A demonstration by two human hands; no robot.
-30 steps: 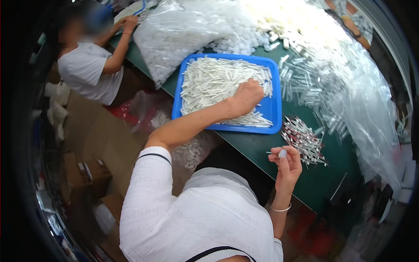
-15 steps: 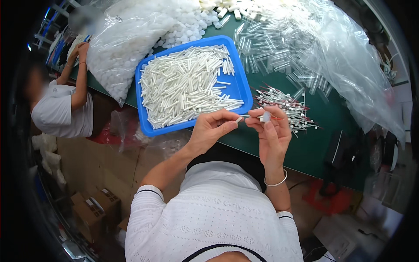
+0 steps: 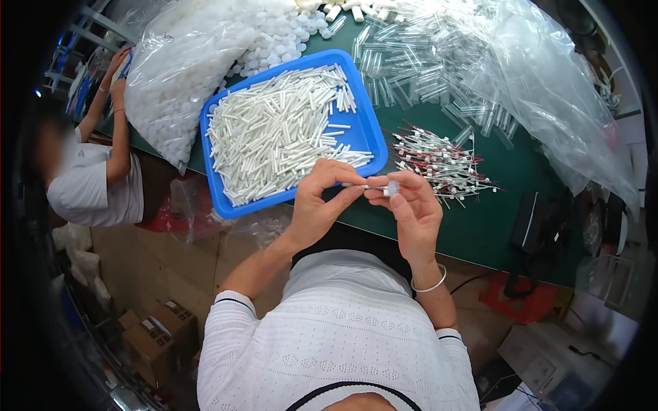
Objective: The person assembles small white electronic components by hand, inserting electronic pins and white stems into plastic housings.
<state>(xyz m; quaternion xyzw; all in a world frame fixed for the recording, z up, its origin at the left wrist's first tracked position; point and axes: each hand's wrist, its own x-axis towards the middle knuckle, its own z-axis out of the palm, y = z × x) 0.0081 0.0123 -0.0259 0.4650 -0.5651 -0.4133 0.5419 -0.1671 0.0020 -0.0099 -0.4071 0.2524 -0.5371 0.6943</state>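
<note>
Just past the front edge of the green table, my two hands meet, fingertips nearly touching. My left hand (image 3: 319,198) pinches a short white rod (image 3: 355,185) between thumb and fingers. A translucent white cap (image 3: 392,188) with a thin wired piece is pinched in my right hand (image 3: 416,209). The rod points at the wired piece; my fingers hide whether they join. Beyond my left hand stands a blue tray (image 3: 370,130) of many white rods (image 3: 274,130). Beyond my right hand lies a pile of red-and-white wired pieces (image 3: 442,161).
Clear plastic tubes (image 3: 425,68) spill from a plastic bag (image 3: 541,75) at the back right. Another clear bag (image 3: 181,82) at the back left holds white caps (image 3: 281,38). A co-worker (image 3: 96,171) reaches up at the left. Cardboard boxes (image 3: 157,339) stand on the floor.
Both hands have shifted slightly left in the picture, and so has the tray. The white rod has come closer to the piece in my right hand. The co-worker's hands have moved apart.
</note>
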